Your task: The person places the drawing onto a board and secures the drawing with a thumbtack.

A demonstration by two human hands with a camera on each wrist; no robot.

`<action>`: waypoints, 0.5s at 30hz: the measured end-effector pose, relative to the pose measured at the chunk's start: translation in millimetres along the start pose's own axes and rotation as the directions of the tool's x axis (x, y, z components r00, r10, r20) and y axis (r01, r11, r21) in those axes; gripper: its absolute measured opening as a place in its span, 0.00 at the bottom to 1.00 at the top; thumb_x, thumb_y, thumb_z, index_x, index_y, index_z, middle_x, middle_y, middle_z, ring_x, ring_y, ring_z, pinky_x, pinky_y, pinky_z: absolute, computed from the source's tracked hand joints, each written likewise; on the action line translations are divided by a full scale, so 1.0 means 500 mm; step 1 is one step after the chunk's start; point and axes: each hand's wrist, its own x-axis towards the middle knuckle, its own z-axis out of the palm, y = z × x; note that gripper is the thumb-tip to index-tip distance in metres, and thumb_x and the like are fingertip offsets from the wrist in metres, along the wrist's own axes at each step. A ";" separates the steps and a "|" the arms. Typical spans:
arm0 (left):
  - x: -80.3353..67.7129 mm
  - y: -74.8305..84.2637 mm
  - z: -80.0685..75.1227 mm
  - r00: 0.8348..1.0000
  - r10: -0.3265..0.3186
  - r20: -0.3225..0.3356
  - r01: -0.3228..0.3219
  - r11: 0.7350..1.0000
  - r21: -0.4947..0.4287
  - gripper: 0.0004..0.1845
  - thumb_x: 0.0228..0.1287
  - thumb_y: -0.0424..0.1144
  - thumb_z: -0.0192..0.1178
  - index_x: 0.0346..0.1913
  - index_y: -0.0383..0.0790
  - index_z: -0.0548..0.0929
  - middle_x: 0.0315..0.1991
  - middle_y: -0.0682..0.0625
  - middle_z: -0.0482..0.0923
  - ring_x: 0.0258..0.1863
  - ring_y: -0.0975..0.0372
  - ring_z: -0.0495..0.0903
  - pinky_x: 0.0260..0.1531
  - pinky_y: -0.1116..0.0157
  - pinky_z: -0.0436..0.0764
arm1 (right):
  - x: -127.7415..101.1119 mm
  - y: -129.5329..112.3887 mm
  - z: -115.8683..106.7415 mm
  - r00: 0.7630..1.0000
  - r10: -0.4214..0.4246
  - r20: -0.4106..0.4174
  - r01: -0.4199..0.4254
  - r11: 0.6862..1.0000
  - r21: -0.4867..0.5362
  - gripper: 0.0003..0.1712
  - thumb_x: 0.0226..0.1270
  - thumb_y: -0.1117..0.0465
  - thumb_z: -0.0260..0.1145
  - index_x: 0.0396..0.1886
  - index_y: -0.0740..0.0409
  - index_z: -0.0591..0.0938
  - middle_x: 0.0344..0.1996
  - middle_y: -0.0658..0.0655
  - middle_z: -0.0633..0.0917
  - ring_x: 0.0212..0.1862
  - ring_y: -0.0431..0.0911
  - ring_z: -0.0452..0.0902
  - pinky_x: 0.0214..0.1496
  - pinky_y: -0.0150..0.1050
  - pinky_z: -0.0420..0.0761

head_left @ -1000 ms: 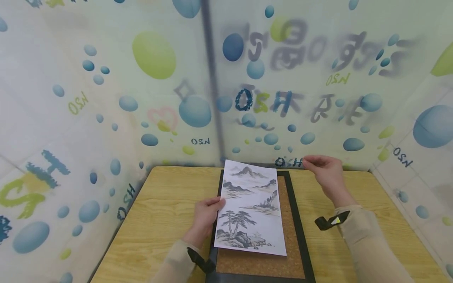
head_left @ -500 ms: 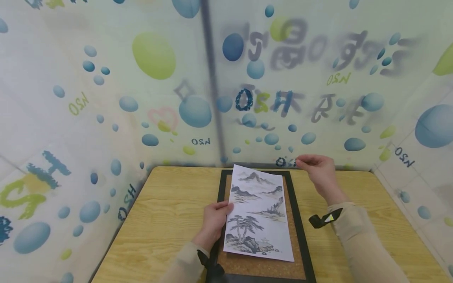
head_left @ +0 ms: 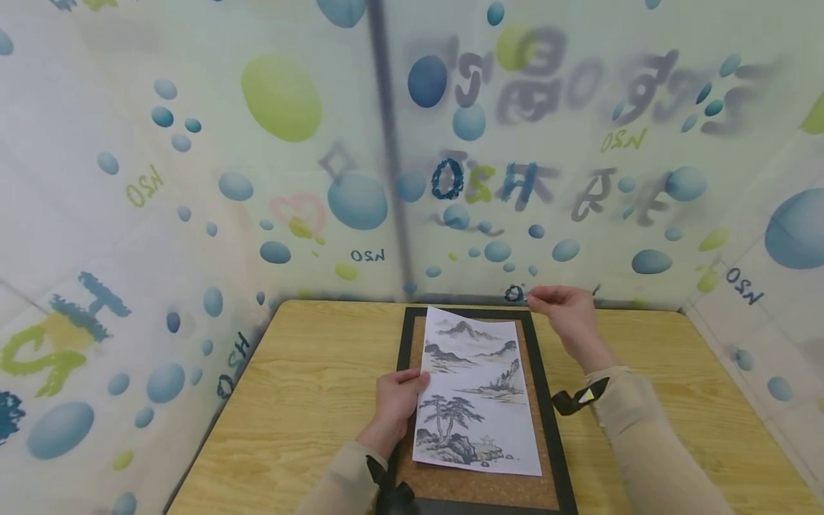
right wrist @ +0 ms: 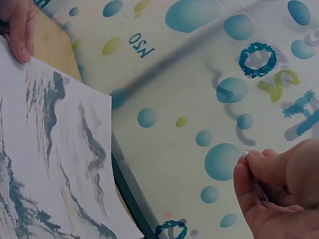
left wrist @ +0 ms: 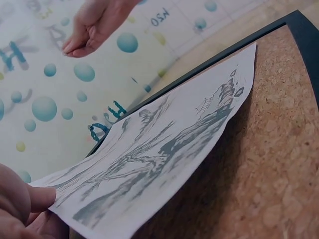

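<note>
A white sheet of paper (head_left: 473, 386) printed with an ink landscape of mountains and pines is held over a black-framed cork board (head_left: 476, 488). My left hand (head_left: 395, 404) pinches the sheet's left edge between thumb and fingers. In the left wrist view the paper (left wrist: 159, 154) bows and its lower edge stands off the cork, casting a shadow. My right hand (head_left: 569, 322) is raised beyond the board's top right corner, apart from the sheet. Between its thumb and forefinger, the right wrist view shows the tip of a small whitish, shiny piece (right wrist: 245, 153), mostly hidden by the fingers.
The board lies on a light wooden table (head_left: 309, 379), its far edge close to a pale curtain (head_left: 290, 164) printed with blue and green bubbles. Black straps with small devices are on both wrists, over beige sleeves (head_left: 663, 443).
My left hand has moved the sheet right and slightly nearer to me, more squarely over the cork. The right hand has drifted left toward the board, fingers still pinched.
</note>
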 end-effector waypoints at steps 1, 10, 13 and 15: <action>0.000 0.000 0.000 1.000 0.003 -0.002 -0.003 1.000 0.008 0.13 0.71 0.32 0.70 0.54 0.27 0.88 0.41 0.41 0.89 0.39 0.56 0.88 0.40 0.60 0.87 | 0.001 0.002 0.003 1.000 -0.001 0.004 0.001 1.000 0.002 0.18 0.75 0.61 0.73 0.58 0.67 0.86 0.51 0.60 0.87 0.48 0.42 0.86 0.64 0.43 0.80; 0.001 0.002 0.001 1.000 -0.020 -0.024 0.021 0.998 0.057 0.15 0.73 0.36 0.70 0.53 0.27 0.89 0.41 0.43 0.88 0.42 0.55 0.87 0.47 0.55 0.86 | 0.008 0.013 0.032 1.000 -0.023 0.018 0.022 0.998 0.052 0.16 0.74 0.66 0.72 0.56 0.71 0.86 0.49 0.60 0.86 0.44 0.41 0.87 0.56 0.37 0.84; 0.002 0.004 0.002 0.999 -0.033 -0.029 0.035 0.997 0.062 0.16 0.73 0.39 0.69 0.52 0.27 0.88 0.40 0.43 0.88 0.42 0.55 0.86 0.48 0.53 0.85 | 0.013 0.019 0.043 0.999 -0.017 0.028 0.014 0.995 0.103 0.17 0.73 0.68 0.72 0.56 0.74 0.84 0.46 0.59 0.87 0.42 0.40 0.87 0.53 0.36 0.85; 0.003 0.004 0.001 0.999 -0.040 -0.030 0.042 0.997 0.068 0.16 0.74 0.40 0.69 0.52 0.28 0.89 0.40 0.44 0.88 0.42 0.55 0.86 0.50 0.52 0.84 | 0.016 0.024 0.050 0.999 -0.009 0.033 0.004 0.991 0.130 0.18 0.73 0.69 0.72 0.57 0.76 0.84 0.45 0.59 0.88 0.41 0.40 0.88 0.55 0.39 0.85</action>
